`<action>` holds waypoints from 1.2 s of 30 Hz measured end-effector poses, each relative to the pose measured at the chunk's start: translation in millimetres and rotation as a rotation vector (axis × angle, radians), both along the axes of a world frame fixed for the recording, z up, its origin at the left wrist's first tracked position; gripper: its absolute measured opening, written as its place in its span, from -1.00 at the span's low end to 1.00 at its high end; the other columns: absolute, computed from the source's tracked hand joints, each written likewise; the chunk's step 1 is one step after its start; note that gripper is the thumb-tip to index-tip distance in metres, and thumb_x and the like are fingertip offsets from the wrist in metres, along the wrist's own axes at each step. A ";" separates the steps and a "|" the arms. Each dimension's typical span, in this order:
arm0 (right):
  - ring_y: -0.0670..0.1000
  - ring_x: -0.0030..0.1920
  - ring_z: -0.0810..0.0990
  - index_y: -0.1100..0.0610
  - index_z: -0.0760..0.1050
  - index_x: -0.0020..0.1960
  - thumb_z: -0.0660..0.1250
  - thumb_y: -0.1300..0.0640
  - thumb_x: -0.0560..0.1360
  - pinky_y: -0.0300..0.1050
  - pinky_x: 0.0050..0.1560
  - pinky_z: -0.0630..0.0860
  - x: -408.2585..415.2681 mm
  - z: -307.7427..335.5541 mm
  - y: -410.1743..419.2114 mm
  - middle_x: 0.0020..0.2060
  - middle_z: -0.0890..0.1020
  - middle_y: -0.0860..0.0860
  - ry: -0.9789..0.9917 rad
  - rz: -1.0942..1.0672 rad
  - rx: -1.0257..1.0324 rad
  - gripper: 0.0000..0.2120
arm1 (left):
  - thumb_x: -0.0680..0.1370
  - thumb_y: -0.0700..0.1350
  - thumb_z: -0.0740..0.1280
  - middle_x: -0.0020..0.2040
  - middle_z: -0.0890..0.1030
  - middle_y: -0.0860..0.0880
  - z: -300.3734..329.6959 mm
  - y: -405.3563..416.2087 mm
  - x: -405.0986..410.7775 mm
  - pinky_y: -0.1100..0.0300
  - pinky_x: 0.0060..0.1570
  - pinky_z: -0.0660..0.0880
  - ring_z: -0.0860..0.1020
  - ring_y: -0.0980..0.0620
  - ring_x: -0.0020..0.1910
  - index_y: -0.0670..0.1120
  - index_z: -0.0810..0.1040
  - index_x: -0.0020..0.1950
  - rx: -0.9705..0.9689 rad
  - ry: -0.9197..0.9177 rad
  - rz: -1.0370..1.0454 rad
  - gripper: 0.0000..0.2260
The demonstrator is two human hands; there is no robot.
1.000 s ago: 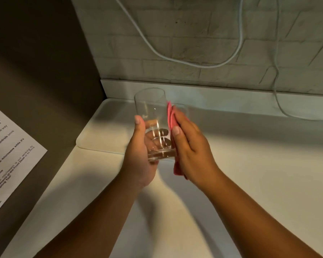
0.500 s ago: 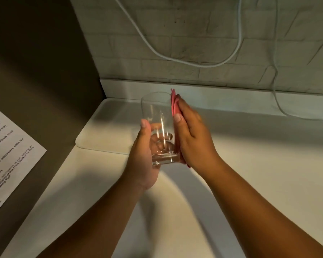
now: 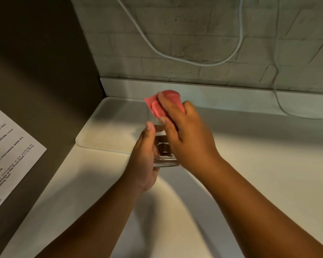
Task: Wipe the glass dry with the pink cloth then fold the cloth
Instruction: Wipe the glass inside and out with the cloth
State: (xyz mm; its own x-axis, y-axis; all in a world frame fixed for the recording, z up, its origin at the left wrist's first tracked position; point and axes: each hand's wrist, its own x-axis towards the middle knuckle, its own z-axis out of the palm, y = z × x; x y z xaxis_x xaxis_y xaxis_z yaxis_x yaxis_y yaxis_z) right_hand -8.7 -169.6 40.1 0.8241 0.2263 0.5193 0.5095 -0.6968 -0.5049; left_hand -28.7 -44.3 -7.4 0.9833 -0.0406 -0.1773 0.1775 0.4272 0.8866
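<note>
A clear drinking glass (image 3: 163,157) is held upright above the white counter, in the middle of the view. My left hand (image 3: 145,155) grips its lower part from the left, thumb up along the wall. My right hand (image 3: 186,138) holds the pink cloth (image 3: 158,107) and presses it over the glass's rim and upper side from the right. The cloth covers the top of the glass, and my right hand hides most of the glass's right side.
A white tray (image 3: 101,135) lies on the counter (image 3: 250,174) just behind the hands. A dark appliance side with a printed paper notice (image 3: 9,149) stands on the left. White cables (image 3: 194,60) hang on the brick wall behind.
My right hand has slid the pink cloth up from the glass's right side to its rim, now covering the top. My left hand keeps its grip on the glass.
</note>
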 end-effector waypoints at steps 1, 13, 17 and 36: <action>-0.04 -0.05 0.52 -0.21 0.18 0.54 0.08 -0.12 0.66 -0.19 -0.22 0.50 7.4 0.8 -2.2 0.15 0.46 -0.03 0.024 -0.018 0.042 -0.55 | 0.52 0.34 0.21 0.20 0.68 -0.34 1.1 -1.0 -1.7 -0.07 -0.11 0.67 0.72 -0.20 0.06 -0.12 0.49 0.43 -0.013 0.005 0.008 -0.33; 0.00 -0.05 0.58 -0.22 0.18 0.54 0.04 -0.13 0.66 -0.14 -0.25 0.55 -40.9 -13.3 7.5 0.21 0.52 -0.03 0.026 0.049 -0.046 -0.55 | 0.71 0.16 0.11 0.07 0.73 -0.09 8.6 4.2 10.3 0.13 0.03 0.63 0.70 -0.06 0.13 -0.09 0.60 0.33 0.117 -0.012 0.071 -0.57; -0.01 -0.14 0.54 -0.09 0.26 0.54 0.02 -0.14 0.63 -0.22 -0.34 0.34 -27.3 -0.2 9.2 0.15 0.53 0.04 -0.072 -0.004 -0.158 -0.51 | 0.72 0.14 0.13 0.14 0.74 -0.03 2.7 0.4 6.6 0.11 0.10 0.61 0.70 -0.02 0.19 0.06 0.58 0.34 0.201 -0.062 0.044 -0.66; -0.21 0.36 0.42 -0.05 0.34 0.51 0.15 0.02 0.69 -0.29 0.33 0.36 8.6 14.9 -21.7 0.39 0.48 -0.12 0.218 0.007 0.616 -0.61 | 0.47 0.31 0.33 -0.05 0.75 -0.15 3.2 7.3 0.0 -0.04 -0.15 0.67 0.71 -0.12 -0.13 -0.07 0.64 0.22 0.048 0.072 0.034 -0.46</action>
